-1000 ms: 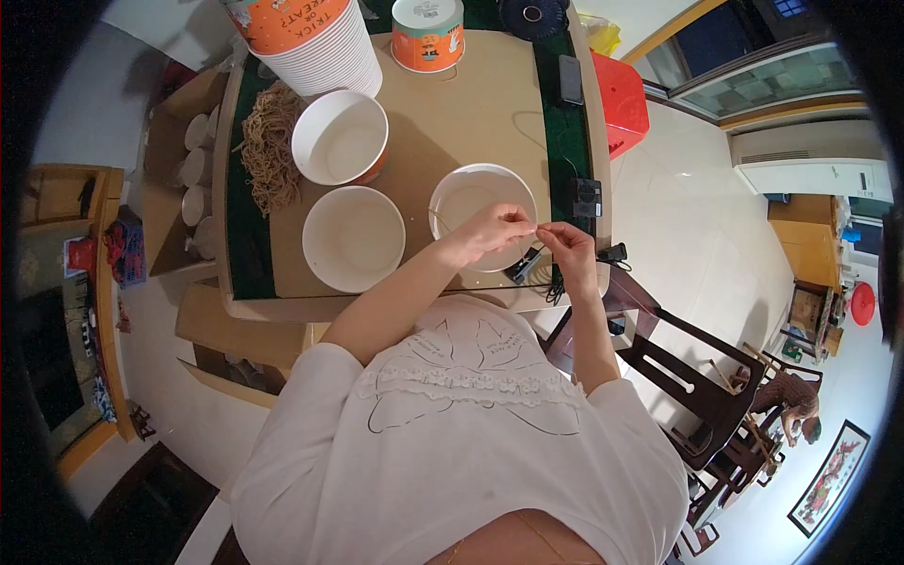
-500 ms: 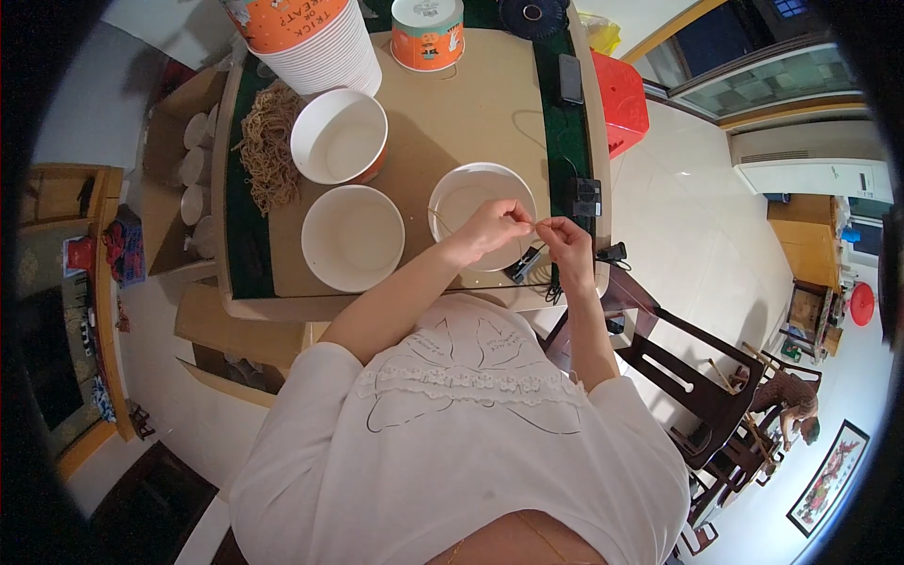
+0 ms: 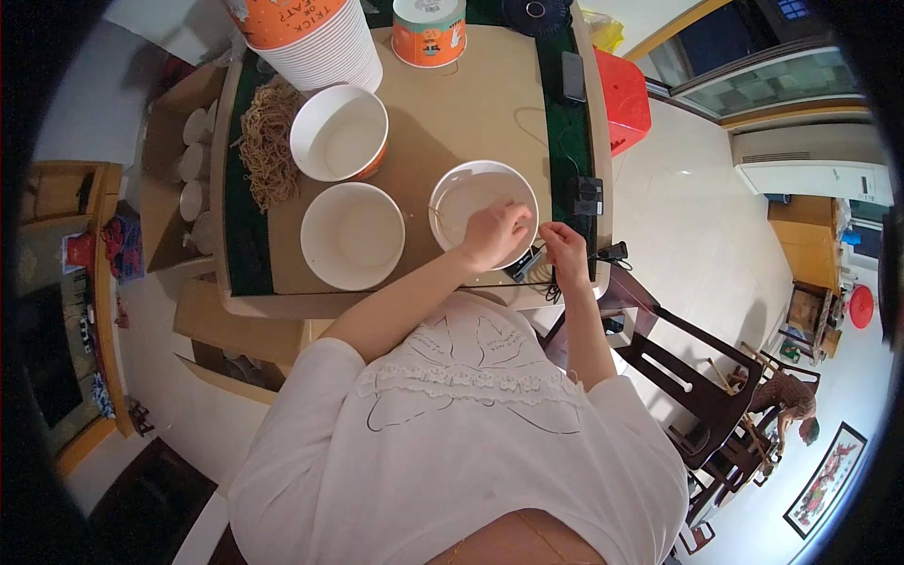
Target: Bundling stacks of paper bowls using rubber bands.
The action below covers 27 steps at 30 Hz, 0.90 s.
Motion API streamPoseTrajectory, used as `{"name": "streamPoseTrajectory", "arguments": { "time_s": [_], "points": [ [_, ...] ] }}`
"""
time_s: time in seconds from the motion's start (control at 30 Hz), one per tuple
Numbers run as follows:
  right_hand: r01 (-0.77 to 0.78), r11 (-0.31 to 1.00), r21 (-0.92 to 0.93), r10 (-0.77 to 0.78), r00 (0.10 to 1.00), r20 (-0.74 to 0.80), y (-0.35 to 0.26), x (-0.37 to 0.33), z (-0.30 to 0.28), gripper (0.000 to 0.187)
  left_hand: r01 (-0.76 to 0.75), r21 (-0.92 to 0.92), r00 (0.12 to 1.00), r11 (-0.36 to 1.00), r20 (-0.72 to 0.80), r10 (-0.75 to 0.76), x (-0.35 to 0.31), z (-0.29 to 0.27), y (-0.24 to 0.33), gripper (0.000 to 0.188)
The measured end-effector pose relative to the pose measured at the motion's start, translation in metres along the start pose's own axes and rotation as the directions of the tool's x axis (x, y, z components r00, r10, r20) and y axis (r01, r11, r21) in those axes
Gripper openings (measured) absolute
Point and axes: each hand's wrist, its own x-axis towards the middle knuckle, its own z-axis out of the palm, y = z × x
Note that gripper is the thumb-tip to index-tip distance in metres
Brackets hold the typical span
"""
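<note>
A white paper bucket [image 3: 471,171] stands open end up near the table's front edge, with a thin tan cord [image 3: 435,215] looped at its left side. My left hand [image 3: 497,234] is over the mouth of this bucket, fingers curled; whether anything is in them is hidden. Just outside the right rim, my right hand [image 3: 566,254] pinches thumb and fingertips together at what looks like the cord's other end. Two more open paper buckets stand to the left, a near one [image 3: 353,190] and a far one [image 3: 338,99].
Tangled tan cords [image 3: 268,141] lie at the table's left. Behind are a tall stack of nested buckets [image 3: 325,52] and an upturned orange bucket [image 3: 428,42]. A black clip-like object [image 3: 521,270], a phone [image 3: 572,77] and a black box [image 3: 587,196] lie on the right.
My hands have moved apart from where their fingertips met. The left has turned over the bucket with fingers curling in; the right has dropped slightly toward me.
</note>
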Motion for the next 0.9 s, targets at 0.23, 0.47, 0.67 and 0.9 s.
{"name": "streamPoseTrajectory", "arguments": {
  "time_s": [0.23,0.47,0.67,0.9],
  "points": [
    [0.01,1.0,0.008,-0.011,0.999,0.047,0.004,0.003,-0.001,0.015,-0.038,0.06,0.999,0.998,0.012,0.037,0.001,0.002,0.002,0.015],
    [0.015,1.0,0.01,-0.015,0.999,0.047,-0.002,0.001,0.005,0.013,-0.061,0.078,0.998,0.995,0.012,0.06,0.001,0.001,0.002,0.013],
    [0.062,0.998,-0.007,-0.062,0.994,-0.094,-0.003,-0.003,0.006,0.011,0.034,0.144,0.999,0.989,0.024,-0.038,-0.007,-0.001,0.012,0.019],
    [0.321,0.942,-0.1,-0.33,0.94,-0.088,-0.039,-0.018,0.054,0.009,-0.03,-0.081,0.995,0.996,-0.097,0.022,0.0,-0.043,0.013,0.013]
  ]
}}
